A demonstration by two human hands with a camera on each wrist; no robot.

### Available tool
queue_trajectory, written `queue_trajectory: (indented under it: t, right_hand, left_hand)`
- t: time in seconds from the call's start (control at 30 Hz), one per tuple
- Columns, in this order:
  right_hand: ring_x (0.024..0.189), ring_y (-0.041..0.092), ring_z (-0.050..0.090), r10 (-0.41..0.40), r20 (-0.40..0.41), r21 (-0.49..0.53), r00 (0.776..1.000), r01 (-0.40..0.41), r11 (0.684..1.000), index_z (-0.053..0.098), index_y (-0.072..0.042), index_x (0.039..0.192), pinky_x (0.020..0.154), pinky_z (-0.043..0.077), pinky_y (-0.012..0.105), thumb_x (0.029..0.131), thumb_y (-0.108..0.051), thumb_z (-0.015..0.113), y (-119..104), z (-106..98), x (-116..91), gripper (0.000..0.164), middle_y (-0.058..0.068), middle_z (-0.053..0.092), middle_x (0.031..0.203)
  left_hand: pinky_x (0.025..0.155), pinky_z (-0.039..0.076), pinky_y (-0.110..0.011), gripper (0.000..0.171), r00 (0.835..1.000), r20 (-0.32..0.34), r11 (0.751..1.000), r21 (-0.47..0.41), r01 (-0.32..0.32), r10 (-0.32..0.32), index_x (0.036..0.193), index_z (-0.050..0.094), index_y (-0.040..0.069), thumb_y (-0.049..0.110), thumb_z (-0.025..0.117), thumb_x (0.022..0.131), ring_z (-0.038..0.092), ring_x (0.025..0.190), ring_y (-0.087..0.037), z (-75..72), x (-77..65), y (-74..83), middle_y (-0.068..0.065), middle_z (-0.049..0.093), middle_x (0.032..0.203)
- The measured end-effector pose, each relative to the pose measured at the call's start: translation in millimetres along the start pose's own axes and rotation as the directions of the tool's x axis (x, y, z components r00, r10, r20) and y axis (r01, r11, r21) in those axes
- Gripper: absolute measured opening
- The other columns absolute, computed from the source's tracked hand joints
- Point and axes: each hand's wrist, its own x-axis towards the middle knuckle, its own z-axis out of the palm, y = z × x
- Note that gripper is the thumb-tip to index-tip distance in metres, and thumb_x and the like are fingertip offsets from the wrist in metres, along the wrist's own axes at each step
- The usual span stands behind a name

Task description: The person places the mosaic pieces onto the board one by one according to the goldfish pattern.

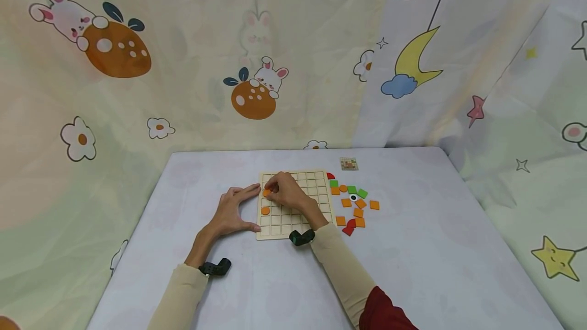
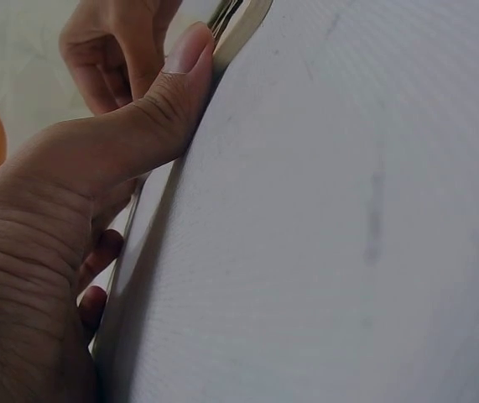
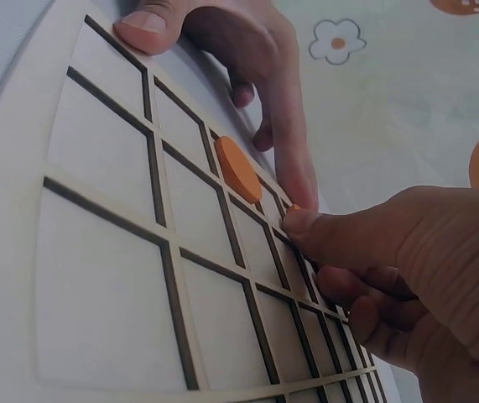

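A wooden grid board lies on the white table. My left hand rests along its left edge, thumb and fingers spread and touching the rim; in the left wrist view that thumb presses on the frame. Over the board's left column, my right hand pinches an orange piece, mostly hidden by the fingertips in the right wrist view. One orange round disc sits in a left-column cell nearer me; the right wrist view shows this disc slightly tilted against the grid bars.
Right of the board lie scattered orange squares, green squares, red pieces, an orange disc and a white piece with a black centre. A small patterned card lies near the far edge. A printed cloth hangs behind.
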Motion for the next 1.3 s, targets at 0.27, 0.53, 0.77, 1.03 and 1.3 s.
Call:
queue_trajectory:
  t: [0.27,0.53,0.77,1.03,1.3]
  right_hand:
    - [0.087,0.015,0.07,-0.006,-0.018,-0.022,1.0,0.006,1.0,0.084,0.0,0.113,0.082,0.057,0.027,0.092,-0.006,0.088,0.7,0.8,0.9,0.023,0.01,0.084,0.103]
    - [0.091,0.019,0.073,-0.027,-0.015,-0.021,1.0,0.026,0.999,0.083,0.001,0.116,0.083,0.06,0.029,0.093,-0.007,0.087,1.7,-0.6,1.4,0.025,0.012,0.084,0.107]
    - [0.086,0.016,0.073,-0.023,-0.013,-0.016,1.0,0.023,1.0,0.083,0.001,0.115,0.079,0.059,0.026,0.095,-0.005,0.084,3.8,0.9,1.6,0.021,0.012,0.084,0.106]
    - [0.084,0.013,0.071,-0.027,-0.009,-0.018,1.0,0.027,0.999,0.083,0.001,0.115,0.078,0.057,0.025,0.097,-0.005,0.082,4.8,1.7,2.6,0.019,0.011,0.083,0.105]
    - [0.085,0.013,0.072,-0.037,-0.017,-0.02,0.999,0.036,0.999,0.083,0.001,0.116,0.079,0.058,0.025,0.096,-0.006,0.082,3.9,1.5,0.9,0.021,0.011,0.083,0.105]
  left_hand:
    - [0.112,0.032,-0.06,0.12,1.0,0.0,1.0,-0.007,-0.003,0.003,0.164,0.053,0.029,0.065,0.102,0.06,0.047,0.137,-0.028,1.2,0.6,0.3,0.01,0.047,0.173]
    - [0.113,0.031,-0.06,0.121,1.0,0.003,1.0,-0.009,0.003,-0.003,0.164,0.053,0.029,0.066,0.101,0.059,0.048,0.137,-0.029,-1.0,1.6,0.7,0.011,0.047,0.173]
    - [0.112,0.032,-0.06,0.121,1.0,0.008,1.0,-0.007,0.008,-0.007,0.164,0.053,0.029,0.065,0.102,0.059,0.047,0.138,-0.03,-1.7,0.7,1.2,0.009,0.047,0.173]
    - [0.111,0.032,-0.059,0.12,1.0,0.008,1.0,-0.008,0.002,-0.002,0.164,0.053,0.028,0.064,0.102,0.059,0.048,0.136,-0.028,-2.4,1.2,2.8,0.009,0.047,0.173]
    - [0.113,0.032,-0.061,0.121,1.0,0.007,1.0,-0.012,0.006,-0.006,0.164,0.053,0.028,0.063,0.103,0.059,0.048,0.136,-0.029,-2.4,-0.1,3.4,0.009,0.048,0.173]
